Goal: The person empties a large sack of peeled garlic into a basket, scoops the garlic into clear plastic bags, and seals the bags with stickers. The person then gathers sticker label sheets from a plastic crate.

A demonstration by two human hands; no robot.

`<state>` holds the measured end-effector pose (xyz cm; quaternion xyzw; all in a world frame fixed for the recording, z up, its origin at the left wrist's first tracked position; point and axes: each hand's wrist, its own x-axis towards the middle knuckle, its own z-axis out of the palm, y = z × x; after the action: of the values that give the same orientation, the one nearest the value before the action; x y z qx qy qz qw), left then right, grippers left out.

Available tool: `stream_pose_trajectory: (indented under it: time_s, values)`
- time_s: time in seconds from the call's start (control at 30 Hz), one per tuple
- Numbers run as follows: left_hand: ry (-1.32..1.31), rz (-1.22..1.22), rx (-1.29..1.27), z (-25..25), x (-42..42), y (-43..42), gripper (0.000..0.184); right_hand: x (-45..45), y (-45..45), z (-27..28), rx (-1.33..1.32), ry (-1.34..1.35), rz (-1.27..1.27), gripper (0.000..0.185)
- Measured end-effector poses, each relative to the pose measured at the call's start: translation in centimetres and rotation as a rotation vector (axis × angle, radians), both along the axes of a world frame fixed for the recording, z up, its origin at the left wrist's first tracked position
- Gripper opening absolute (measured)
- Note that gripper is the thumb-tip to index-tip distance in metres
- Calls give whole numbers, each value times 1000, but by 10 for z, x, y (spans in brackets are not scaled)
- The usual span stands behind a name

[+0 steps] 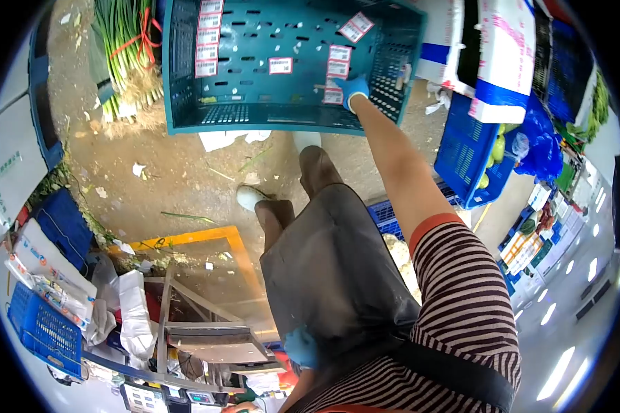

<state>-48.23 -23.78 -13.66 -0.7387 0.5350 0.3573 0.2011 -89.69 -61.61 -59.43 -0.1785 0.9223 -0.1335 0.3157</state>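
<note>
My right hand (pixel 352 91), in a blue glove, reaches into a dark green plastic crate (pixel 255 118). Its fingers are pinched at the lower right edge of a strip of printed labels (pixel 338 60) with red borders. Another label strip (pixel 209 38) lies on the crate's left side, with a single label (pixel 280 65) in the middle and one more label (pixel 356 27) at the upper right. My left hand (pixel 301 347), also gloved in blue, is low beside my dark apron (pixel 337 268). It is blurred, so its fingers cannot be made out.
Spring onions (pixel 127 55) tied with red stand left of the crate. On the right are a white foam box (pixel 503 62) and a blue crate (pixel 465 148) with green produce. A wooden frame (pixel 207 323) and a blue basket (pixel 45 330) stand lower left. Scraps litter the wet floor.
</note>
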Motion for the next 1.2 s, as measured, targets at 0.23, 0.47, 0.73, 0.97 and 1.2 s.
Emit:
stream_pose_trajectory:
  time_s: [0.23, 0.47, 0.73, 0.97, 1.2]
  values:
    - [-134, -16, -38, -10, 2, 15, 8, 46, -33, -30, 228, 109, -99, 66]
    - [-65, 20, -52, -9, 4, 12, 5, 22, -21, -38, -65, -177, -273, 41]
    - [320, 112, 89, -16, 3, -70, 7, 29, -28, 81, -312, -831, -201, 26]
    - [936, 1121, -32, -114, -29, -291, 53, 138, -63, 225, 33, -1283, 858, 39]
    - [975, 1423, -36, -181, -43, -344, 35, 199, -140, 173, -101, -1169, 1460, 29]
